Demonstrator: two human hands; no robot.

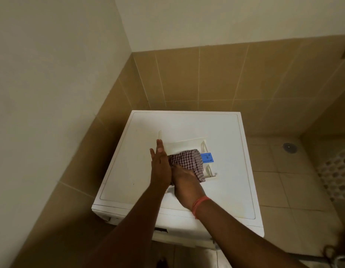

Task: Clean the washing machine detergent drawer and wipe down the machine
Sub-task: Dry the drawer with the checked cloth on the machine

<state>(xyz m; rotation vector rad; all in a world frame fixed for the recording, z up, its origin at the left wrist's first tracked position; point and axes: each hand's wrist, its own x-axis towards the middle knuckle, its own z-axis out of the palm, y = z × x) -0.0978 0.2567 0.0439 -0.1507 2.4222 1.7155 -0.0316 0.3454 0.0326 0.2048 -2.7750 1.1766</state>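
The white detergent drawer (184, 144) lies on top of the white washing machine (140, 171), its front panel to the left and a blue insert (207, 158) near its right end. My left hand (160, 165) rests with straight fingers against the drawer's front panel, steadying it. My right hand (184, 182) grips a purple-and-white checked cloth (187, 160) and presses it into the drawer's compartments. The cloth hides most of the drawer's middle. An orange band circles my right wrist.
The machine stands in a corner with tan wall tiles (206, 78) behind and to the left. A tiled floor with a round drain (289, 147) lies to the right, beside a perforated mat (339, 171). The empty drawer slot (161, 230) shows on the machine's front.
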